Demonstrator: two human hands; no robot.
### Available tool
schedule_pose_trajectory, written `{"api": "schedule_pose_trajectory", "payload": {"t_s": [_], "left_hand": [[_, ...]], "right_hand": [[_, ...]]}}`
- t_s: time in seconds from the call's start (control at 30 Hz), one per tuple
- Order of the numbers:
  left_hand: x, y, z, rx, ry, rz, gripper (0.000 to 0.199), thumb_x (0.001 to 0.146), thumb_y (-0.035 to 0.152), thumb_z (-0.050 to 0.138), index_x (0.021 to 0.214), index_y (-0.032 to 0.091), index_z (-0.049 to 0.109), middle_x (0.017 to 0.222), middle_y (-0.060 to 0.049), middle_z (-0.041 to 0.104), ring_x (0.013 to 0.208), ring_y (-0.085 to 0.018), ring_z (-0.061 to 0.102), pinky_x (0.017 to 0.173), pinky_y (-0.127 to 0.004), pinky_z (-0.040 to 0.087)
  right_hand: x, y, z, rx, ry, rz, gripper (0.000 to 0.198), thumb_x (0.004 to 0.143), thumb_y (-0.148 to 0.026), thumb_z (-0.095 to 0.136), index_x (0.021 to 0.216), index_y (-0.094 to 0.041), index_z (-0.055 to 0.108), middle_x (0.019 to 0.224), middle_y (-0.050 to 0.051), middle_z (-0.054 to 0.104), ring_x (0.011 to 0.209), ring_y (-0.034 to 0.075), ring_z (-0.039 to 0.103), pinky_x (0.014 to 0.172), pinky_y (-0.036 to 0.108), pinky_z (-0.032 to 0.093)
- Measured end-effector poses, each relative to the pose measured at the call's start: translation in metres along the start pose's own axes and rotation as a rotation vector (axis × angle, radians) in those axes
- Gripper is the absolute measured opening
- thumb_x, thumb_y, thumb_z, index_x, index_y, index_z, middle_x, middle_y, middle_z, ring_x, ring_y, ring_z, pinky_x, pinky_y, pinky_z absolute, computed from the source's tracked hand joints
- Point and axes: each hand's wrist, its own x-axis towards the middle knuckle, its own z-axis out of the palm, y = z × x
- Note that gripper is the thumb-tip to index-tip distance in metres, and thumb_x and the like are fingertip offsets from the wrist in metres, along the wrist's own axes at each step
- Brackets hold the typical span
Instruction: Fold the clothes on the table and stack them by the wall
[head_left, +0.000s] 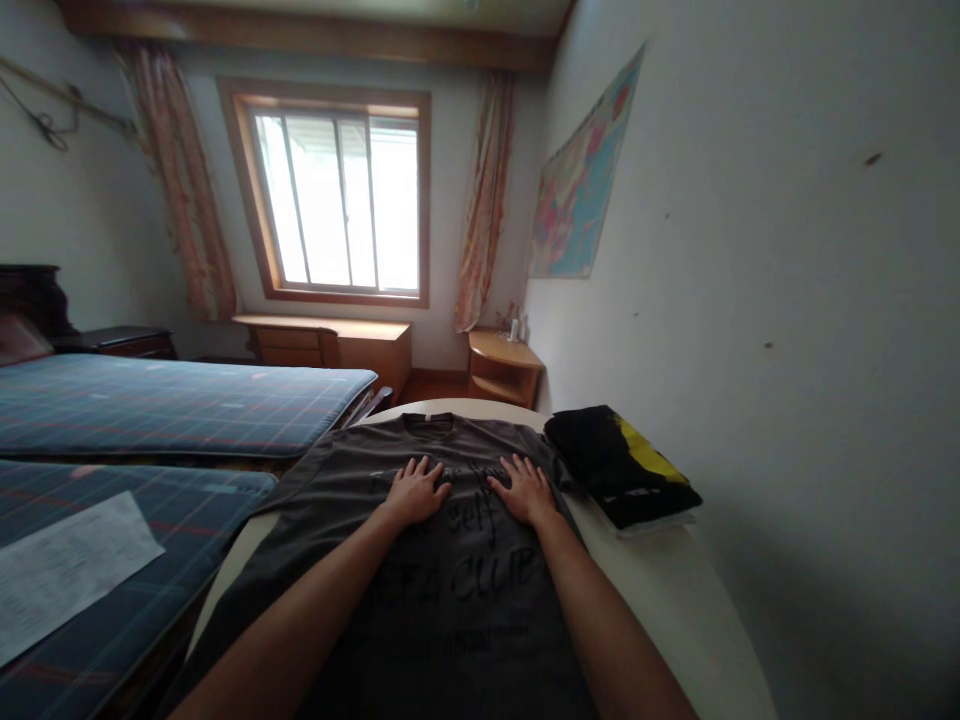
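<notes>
A dark grey T-shirt (465, 545) with black lettering lies spread out on a pale, round-edged table (675, 600), its collar at the far side. My left hand (415, 490) rests flat on the upper chest of the shirt, fingers spread. Level with it, my right hand (525, 488) also presses flat on the fabric, fingers apart. Bare cloth and part of the print show between the two hands. To the right of the shirt sits a stack of folded clothes (615, 465), black with a yellow patch on top.
Two plaid mattresses (172, 400) lie to the left, the nearer one bearing a sheet of paper (71, 575). A wooden desk (337, 335) stands under the window, and a corner shelf (504, 360) beside it. The white wall (787, 250) runs close along the right, with a map (585, 180).
</notes>
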Motion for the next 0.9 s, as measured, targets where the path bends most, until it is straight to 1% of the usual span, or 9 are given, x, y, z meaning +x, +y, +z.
{"api": "schedule_pose_trajectory", "payload": {"t_s": [0.07, 0.13, 0.3, 0.4, 0.47, 0.53, 0.63, 0.7, 0.9], "left_hand": [[0.003, 0.002, 0.001, 0.000, -0.016, 0.009, 0.064, 0.090, 0.058, 0.042, 0.147, 0.028, 0.042, 0.158, -0.012, 0.031, 0.145, -0.039, 0.024, 0.112, -0.054, 0.025], [0.003, 0.004, 0.003, -0.005, 0.011, 0.015, 0.063, 0.091, 0.057, 0.042, 0.147, 0.027, 0.043, 0.158, -0.011, 0.032, 0.145, -0.038, 0.024, 0.113, -0.054, 0.024], [-0.009, 0.009, 0.005, 0.003, 0.247, 0.051, 0.050, 0.096, 0.047, 0.038, 0.138, 0.025, 0.054, 0.150, -0.007, 0.046, 0.142, -0.030, 0.034, 0.117, -0.046, 0.022], [-0.020, 0.007, 0.003, 0.006, 0.296, 0.093, 0.046, 0.096, 0.041, 0.040, 0.136, 0.026, 0.056, 0.144, -0.005, 0.052, 0.137, -0.025, 0.040, 0.117, -0.041, 0.023], [-0.025, 0.004, 0.003, 0.008, 0.273, 0.072, 0.047, 0.095, 0.041, 0.040, 0.138, 0.026, 0.054, 0.144, -0.005, 0.052, 0.137, -0.026, 0.040, 0.116, -0.043, 0.025], [-0.031, 0.000, 0.005, 0.021, 0.238, 0.011, 0.052, 0.094, 0.046, 0.041, 0.141, 0.026, 0.050, 0.148, -0.007, 0.048, 0.140, -0.032, 0.035, 0.115, -0.050, 0.025], [-0.039, -0.004, 0.007, 0.045, 0.170, -0.081, 0.061, 0.091, 0.056, 0.043, 0.147, 0.031, 0.043, 0.156, -0.009, 0.036, 0.144, -0.043, 0.024, 0.111, -0.066, 0.018], [-0.047, -0.006, 0.008, 0.062, 0.118, -0.113, 0.067, 0.088, 0.064, 0.041, 0.148, 0.034, 0.039, 0.159, -0.009, 0.030, 0.144, -0.046, 0.018, 0.108, -0.072, 0.013], [-0.076, -0.006, 0.001, 0.113, 0.044, -0.136, 0.073, 0.087, 0.070, 0.033, 0.151, 0.034, 0.032, 0.162, -0.007, 0.022, 0.146, -0.047, 0.011, 0.107, -0.074, 0.009]], "right_hand": [[0.004, 0.004, 0.000, 0.013, 0.014, -0.013, 0.072, 0.092, -0.069, 0.034, 0.151, -0.026, 0.036, 0.161, 0.006, 0.024, 0.149, 0.026, 0.015, 0.118, 0.043, 0.010], [0.007, 0.007, 0.001, 0.029, 0.033, -0.022, 0.071, 0.092, -0.068, 0.036, 0.149, -0.026, 0.039, 0.160, 0.006, 0.026, 0.149, 0.026, 0.017, 0.118, 0.042, 0.011], [0.006, 0.008, 0.003, 0.056, 0.093, -0.032, 0.069, 0.091, -0.065, 0.041, 0.146, -0.024, 0.044, 0.158, 0.008, 0.032, 0.147, 0.026, 0.022, 0.118, 0.043, 0.014], [-0.003, 0.005, 0.000, 0.081, 0.164, -0.086, 0.062, 0.094, -0.060, 0.040, 0.142, -0.024, 0.050, 0.153, 0.008, 0.041, 0.143, 0.024, 0.030, 0.117, 0.042, 0.016], [-0.011, 0.002, -0.004, 0.094, 0.189, -0.149, 0.057, 0.096, -0.057, 0.038, 0.140, -0.025, 0.052, 0.149, 0.006, 0.047, 0.141, 0.022, 0.035, 0.117, 0.041, 0.015], [-0.020, 0.000, -0.007, 0.092, 0.169, -0.175, 0.058, 0.095, -0.058, 0.038, 0.141, -0.026, 0.051, 0.149, 0.006, 0.046, 0.141, 0.022, 0.035, 0.117, 0.042, 0.014], [-0.032, -0.003, -0.010, 0.072, 0.072, -0.138, 0.069, 0.091, -0.068, 0.039, 0.146, -0.027, 0.044, 0.156, 0.007, 0.036, 0.145, 0.025, 0.026, 0.118, 0.045, 0.011], [-0.039, -0.006, -0.011, 0.052, 0.009, -0.122, 0.076, 0.087, -0.074, 0.039, 0.149, -0.028, 0.040, 0.159, 0.006, 0.029, 0.148, 0.027, 0.018, 0.118, 0.047, 0.008], [-0.061, -0.017, -0.011, -0.004, -0.064, -0.115, 0.081, 0.085, -0.076, 0.038, 0.152, -0.033, 0.031, 0.163, 0.003, 0.019, 0.150, 0.027, 0.009, 0.118, 0.047, 0.002]]}}
